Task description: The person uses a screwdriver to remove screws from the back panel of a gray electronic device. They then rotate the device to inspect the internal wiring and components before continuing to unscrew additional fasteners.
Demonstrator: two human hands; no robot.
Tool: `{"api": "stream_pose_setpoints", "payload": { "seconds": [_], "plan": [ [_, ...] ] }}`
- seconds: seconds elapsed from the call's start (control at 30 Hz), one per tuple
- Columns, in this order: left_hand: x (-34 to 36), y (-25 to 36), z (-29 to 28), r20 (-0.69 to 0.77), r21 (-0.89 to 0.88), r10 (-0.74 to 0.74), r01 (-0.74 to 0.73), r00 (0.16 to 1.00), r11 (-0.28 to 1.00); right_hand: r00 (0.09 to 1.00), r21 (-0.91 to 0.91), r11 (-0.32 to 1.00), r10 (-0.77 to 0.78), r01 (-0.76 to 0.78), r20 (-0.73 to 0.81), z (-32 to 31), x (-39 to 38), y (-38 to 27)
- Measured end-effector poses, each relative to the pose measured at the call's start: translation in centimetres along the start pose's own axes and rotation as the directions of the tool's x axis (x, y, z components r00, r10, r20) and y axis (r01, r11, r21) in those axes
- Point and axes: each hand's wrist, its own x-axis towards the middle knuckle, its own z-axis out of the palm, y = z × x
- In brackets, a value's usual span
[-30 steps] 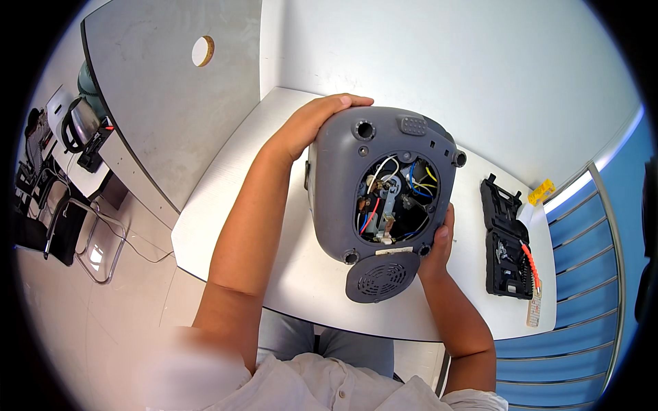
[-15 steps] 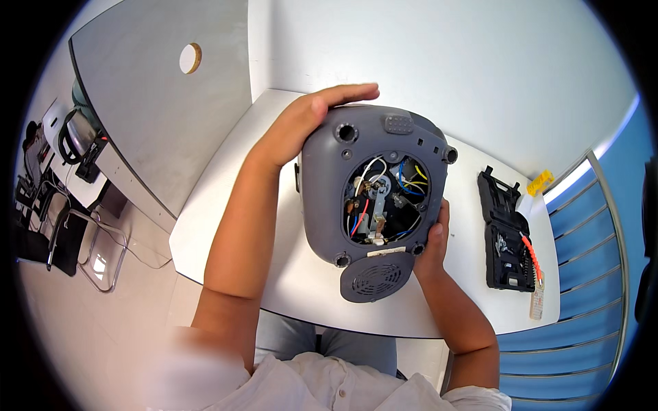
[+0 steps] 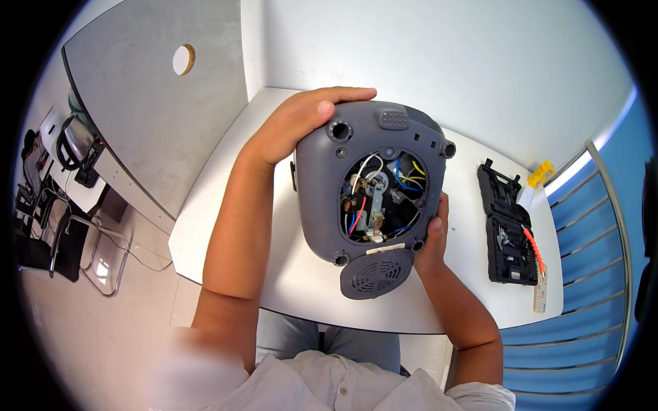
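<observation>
A grey rice cooker (image 3: pixel 317 205) is tipped so that its underside faces me above the table. My left hand (image 3: pixel 291 123) grips its upper left edge, with the fingers stretched over the far side. Low on the right side, my right hand (image 3: pixel 433 240) holds the body, its fingers partly hidden behind it. Through the round opening in the base show white, blue, yellow and red wires (image 3: pixel 363 205) around a metal bracket (image 3: pixel 375 214). A slotted round cover (image 3: pixel 375 274) hangs below the opening, at its lower edge.
The white table (image 3: pixel 219 212) carries an open black tool case (image 3: pixel 510 233) on the right, with an orange flexible shaft (image 3: pixel 533 250), a remote control (image 3: pixel 541 294) and a yellow item (image 3: pixel 541 174) by it. Metal railing (image 3: pixel 617 226) borders the right. A grey partition (image 3: pixel 151 103) and kettle (image 3: pixel 77 140) stand left.
The rice cooker and both hands have shifted very slightly left in the picture, and the whole view has moved a little. Both hands keep their hold.
</observation>
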Motion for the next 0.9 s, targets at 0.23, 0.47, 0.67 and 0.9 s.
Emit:
{"api": "stream_pose_setpoints", "payload": {
  "seconds": [0.23, 0.47, 0.67, 0.9],
  "plan": [
    [0.02, -0.16, -0.07, -0.005, 0.006, 0.010, -0.010, 1.000, 1.000, 1.000, -0.011, 1.000, 0.003, -0.003, 0.003, -0.10, 0.09, 0.15],
    [0.06, -0.09, 0.02, -0.010, -0.006, 0.000, 0.000, 1.000, 1.000, 1.000, -0.016, 1.000, 0.002, -0.002, 0.004, -0.03, 0.07, -0.08],
    [0.08, -0.03, 0.03, -0.008, -0.012, -0.004, 0.004, 1.000, 1.000, 1.000, 0.013, 1.000, 0.009, -0.009, 0.006, 0.16, 0.03, -0.34],
    [0.10, -0.04, 0.16, -0.016, -0.004, 0.002, -0.002, 1.000, 1.000, 1.000, -0.013, 1.000, -0.002, 0.002, 0.002, 0.49, 0.07, -0.62]
  ]
}}
